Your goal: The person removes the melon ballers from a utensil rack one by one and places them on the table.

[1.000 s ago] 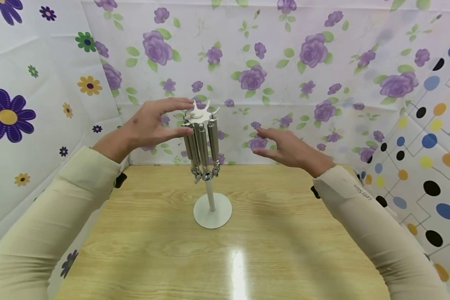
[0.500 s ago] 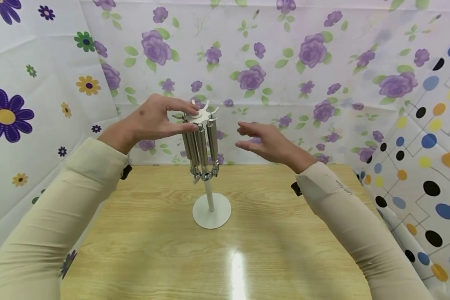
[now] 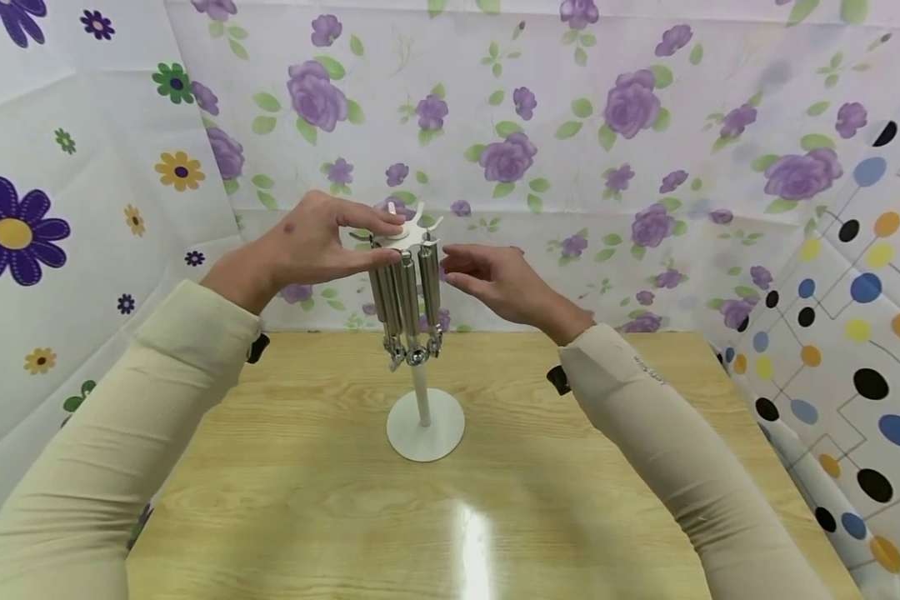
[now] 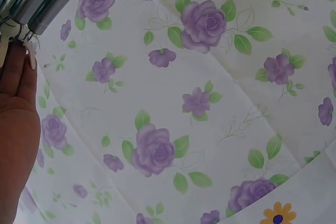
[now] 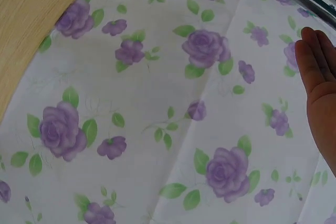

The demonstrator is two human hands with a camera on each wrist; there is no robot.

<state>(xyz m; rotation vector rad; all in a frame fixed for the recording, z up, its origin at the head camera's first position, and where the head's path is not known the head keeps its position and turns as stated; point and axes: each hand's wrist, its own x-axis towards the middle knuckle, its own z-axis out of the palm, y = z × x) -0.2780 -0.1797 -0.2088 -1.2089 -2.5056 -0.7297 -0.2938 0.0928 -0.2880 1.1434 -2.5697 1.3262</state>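
A white utensil stand point(image 3: 446, 437) with a round base stands upright on the table. Several kitchen tools with shiny steel handles point(image 3: 410, 292) hang from the hooks at its top, and their small metal heads point down. My left hand point(image 3: 303, 246) holds the stand's top, fingertips on the disc and thumb along its front edge; the left wrist view shows fingers point(image 4: 14, 80) against the hooks. To the right, my right hand point(image 3: 498, 279) is beside the tools, fingers loosely bent and holding nothing. Whether its fingertips touch a handle, I cannot tell.
A wooden table point(image 3: 300, 500) lies under the stand. Behind it hangs a white cloth with purple roses point(image 3: 630, 104). Patterned cloths also line the left side, with daisies point(image 3: 11, 233), and the right side, with coloured dots point(image 3: 870, 383).
My left hand has moved right onto the stand's top and taken hold there. My right hand has come left, close to the hanging tools. The stand has stayed in place.
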